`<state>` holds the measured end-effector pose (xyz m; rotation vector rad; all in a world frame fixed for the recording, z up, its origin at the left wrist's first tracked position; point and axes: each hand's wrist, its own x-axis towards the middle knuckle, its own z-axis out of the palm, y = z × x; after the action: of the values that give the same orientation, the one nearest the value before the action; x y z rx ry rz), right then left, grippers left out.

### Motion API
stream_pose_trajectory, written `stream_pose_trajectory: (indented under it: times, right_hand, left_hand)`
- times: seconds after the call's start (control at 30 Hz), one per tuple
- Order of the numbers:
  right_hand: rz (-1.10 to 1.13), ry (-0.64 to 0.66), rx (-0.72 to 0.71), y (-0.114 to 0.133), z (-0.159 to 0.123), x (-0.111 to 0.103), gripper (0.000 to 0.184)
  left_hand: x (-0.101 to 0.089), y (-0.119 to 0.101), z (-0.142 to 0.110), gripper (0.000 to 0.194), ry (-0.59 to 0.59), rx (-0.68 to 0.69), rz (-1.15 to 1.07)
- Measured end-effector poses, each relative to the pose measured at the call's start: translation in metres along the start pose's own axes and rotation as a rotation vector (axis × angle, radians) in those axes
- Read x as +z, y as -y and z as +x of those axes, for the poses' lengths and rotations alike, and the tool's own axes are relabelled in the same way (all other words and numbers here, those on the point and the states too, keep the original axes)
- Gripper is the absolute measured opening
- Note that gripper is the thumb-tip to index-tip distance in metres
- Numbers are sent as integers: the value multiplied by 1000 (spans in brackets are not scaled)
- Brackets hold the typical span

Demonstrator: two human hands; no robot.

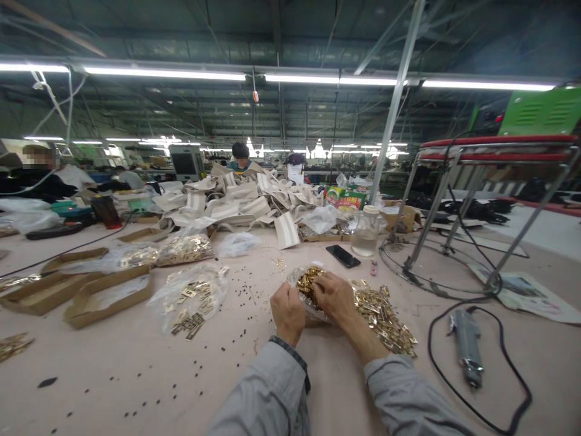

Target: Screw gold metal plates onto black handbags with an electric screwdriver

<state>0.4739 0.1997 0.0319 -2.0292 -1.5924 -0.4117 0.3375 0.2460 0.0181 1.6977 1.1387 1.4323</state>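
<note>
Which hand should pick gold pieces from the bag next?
Probably the right hand: it is at the gold pieces in the bag, while the left hand is closed at its edge.

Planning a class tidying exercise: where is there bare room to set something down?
Bare table shows right of the cable, below the sheet, and between the sleeves. Crowded: gold pieces by the right hand; black bits left of the left hand; pale strips heaped behind.

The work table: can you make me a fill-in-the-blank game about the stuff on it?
1. The left hand and right hand are at small ____-coloured pieces.
2. The stool has a ____ seat.
3. The phone near the jar is ____.
4. The corded tool lies on the person's ____ side.

Missing words: gold; red; black; right.
</note>
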Motion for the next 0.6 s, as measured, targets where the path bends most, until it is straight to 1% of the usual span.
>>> stream_pose_trajectory:
  times: [0.07, 0.13, 0.2, 0.23, 0.33, 0.43, 0.5, 0.57, 0.6]
  right_hand:
    - [16, -20, -6, 0, 0, 1, 28]
    - [104, -83, 10, -1, 1, 1, 29]
    - [287, -137, 64, -2, 3, -2, 27]
    - [393, -141, 103, -3, 4, -5, 26]
    - [681, -76, 227, -10, 9, -17, 26]
    - [908, -24, 324, -26, 13, -32, 30]
    - [1012, -6, 371, -42, 13, -44, 32]
    - [1020, 10, 369, -62, 11, -58, 33]
    - [971, 7, 346, -72, 9, -66, 33]
  left_hand:
    - [0, 0, 0, 31, 1, 5, 4]
    - [0, 0, 0, 31, -4, 15, 10]
    - [0, 0, 0, 31, -11, 16, 14]
    - [0, 0, 0, 31, -15, 14, 18]
    - [-1, -1, 1, 32, -10, 6, 30]
    - [-1, -2, 2, 32, -7, 0, 16]
    - [-2, -2, 2, 32, -5, -2, -1]
    - [-2, -2, 3, 31, 2, -7, -8]
    - [-2, -3, 3, 31, 5, -10, -7]
